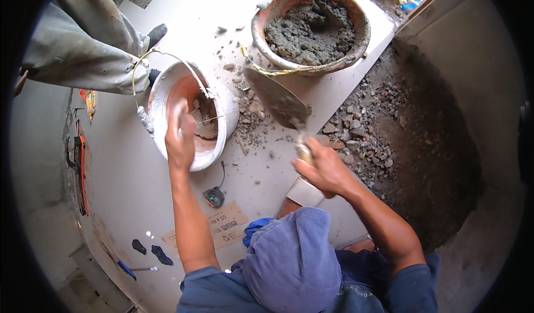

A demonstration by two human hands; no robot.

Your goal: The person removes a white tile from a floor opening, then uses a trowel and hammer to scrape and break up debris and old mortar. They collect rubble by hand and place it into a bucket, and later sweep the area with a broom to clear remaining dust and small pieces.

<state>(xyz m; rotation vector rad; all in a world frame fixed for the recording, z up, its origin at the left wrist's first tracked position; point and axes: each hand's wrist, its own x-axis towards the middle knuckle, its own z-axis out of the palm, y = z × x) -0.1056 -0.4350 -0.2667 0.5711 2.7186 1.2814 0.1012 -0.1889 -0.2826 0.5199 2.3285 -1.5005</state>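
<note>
My right hand [320, 165] is closed round the handle of a trowel [276, 99], whose grey, mortar-smeared blade points up and left. My left hand [181, 137] is over the mouth of a tilted white bucket [228, 110]; its fingers are smeared by motion, so their grip cannot be told. A thin light line crosses the bucket's mouth beside that hand; its kind is unclear. Inside the bucket are an orange-stained wall and some greyish material. Beyond the trowel stands a second bucket [257, 32], holding wet grey mortar [311, 32], with a yellowish handle hanging on its near side.
Another person's trousered legs [89, 46] stand at the upper left. A rubble heap [361, 129] lies right of the pale board [245, 174]. A tape measure [213, 196] and printed cardboard [227, 217] lie nearby. A red-and-black tool [81, 171] rests along the left edge.
</note>
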